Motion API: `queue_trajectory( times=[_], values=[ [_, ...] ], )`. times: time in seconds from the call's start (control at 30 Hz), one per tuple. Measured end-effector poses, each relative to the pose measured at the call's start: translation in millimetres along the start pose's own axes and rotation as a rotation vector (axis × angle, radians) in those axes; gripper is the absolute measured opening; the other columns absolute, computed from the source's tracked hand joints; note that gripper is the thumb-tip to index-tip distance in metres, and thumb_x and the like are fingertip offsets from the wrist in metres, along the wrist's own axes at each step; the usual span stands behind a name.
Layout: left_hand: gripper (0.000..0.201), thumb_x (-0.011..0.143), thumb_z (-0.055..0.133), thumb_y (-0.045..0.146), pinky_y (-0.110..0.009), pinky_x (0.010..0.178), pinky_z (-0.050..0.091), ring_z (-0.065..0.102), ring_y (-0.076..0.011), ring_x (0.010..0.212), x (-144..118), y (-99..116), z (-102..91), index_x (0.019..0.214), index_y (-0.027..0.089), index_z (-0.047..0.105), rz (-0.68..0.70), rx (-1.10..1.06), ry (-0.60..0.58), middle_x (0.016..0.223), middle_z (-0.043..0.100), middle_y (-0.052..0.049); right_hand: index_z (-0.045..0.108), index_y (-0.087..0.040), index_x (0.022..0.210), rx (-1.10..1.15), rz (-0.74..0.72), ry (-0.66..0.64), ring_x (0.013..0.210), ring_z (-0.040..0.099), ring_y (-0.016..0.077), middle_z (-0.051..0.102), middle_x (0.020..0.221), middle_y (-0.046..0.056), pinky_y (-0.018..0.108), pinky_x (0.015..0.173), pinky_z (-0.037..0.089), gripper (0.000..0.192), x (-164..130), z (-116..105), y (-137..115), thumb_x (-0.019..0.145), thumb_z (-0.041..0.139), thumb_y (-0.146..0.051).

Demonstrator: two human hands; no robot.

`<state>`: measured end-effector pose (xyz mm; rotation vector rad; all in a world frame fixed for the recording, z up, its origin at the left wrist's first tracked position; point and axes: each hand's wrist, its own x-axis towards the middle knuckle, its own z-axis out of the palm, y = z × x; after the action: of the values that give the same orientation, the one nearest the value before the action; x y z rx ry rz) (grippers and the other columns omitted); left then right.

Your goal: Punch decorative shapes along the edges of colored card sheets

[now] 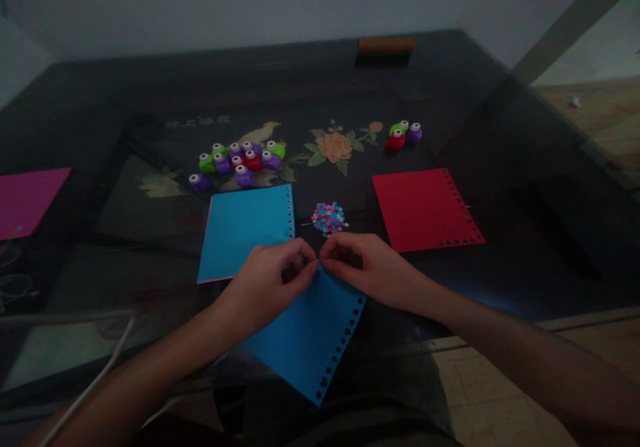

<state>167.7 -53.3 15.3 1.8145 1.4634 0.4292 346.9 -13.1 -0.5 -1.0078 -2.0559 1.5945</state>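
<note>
A blue sheet of paper point(310, 334) with a row of punched holes down one edge hangs tilted over the table's front edge. My left hand point(275, 274) pinches it at its upper corner. The right thumb and forefinger of my right hand point(373, 267) close on that same corner, the two hands' fingertips almost touching. Just beyond them lies a small heap of pink, blue and white paper cutouts point(329, 218). Another blue sheet point(245, 224), holes along its right side, lies flat behind my left hand. A red sheet point(425, 207), punched on two edges, rests to the right.
Several small purple, green and red craft punches point(244, 175) cluster at the back left. A smaller group of punches point(397, 139) stands back right. A magenta sheet point(33, 200) lies far left, a brown roll point(386, 47) at the far edge. A white cable point(113, 360) crosses front left.
</note>
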Motion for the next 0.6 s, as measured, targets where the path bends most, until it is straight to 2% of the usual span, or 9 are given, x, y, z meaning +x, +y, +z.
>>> queue_trajectory(
  times=[0.33,0.6],
  values=[
    [0.01,0.082,0.047,0.021,-0.02,0.044,0.032,0.046,-0.0087,0.043,1.0,0.5,0.1,0.076,0.018,0.055,0.016,0.007,-0.004,0.048,0.048,0.008,0.058,-0.016,0.081,0.032,0.013,-0.049,0.066,0.054,0.011,0.058,0.073,0.0,0.022,0.058,0.041,0.006,-0.9,-4.3,1.9,0.082,0.052,-0.015],
    [0.011,0.082,0.05,0.023,-0.02,0.047,0.036,0.052,-0.0095,0.048,-1.1,-2.5,3.2,0.078,0.018,0.059,0.047,0.065,0.041,0.054,0.056,0.005,0.058,-0.016,0.08,0.032,-0.005,-0.021,0.065,0.054,0.0108,0.058,0.072,-0.001,0.022,0.058,0.04,0.006,-1.8,-1.7,2.5,0.081,0.053,-0.015]
  ],
)
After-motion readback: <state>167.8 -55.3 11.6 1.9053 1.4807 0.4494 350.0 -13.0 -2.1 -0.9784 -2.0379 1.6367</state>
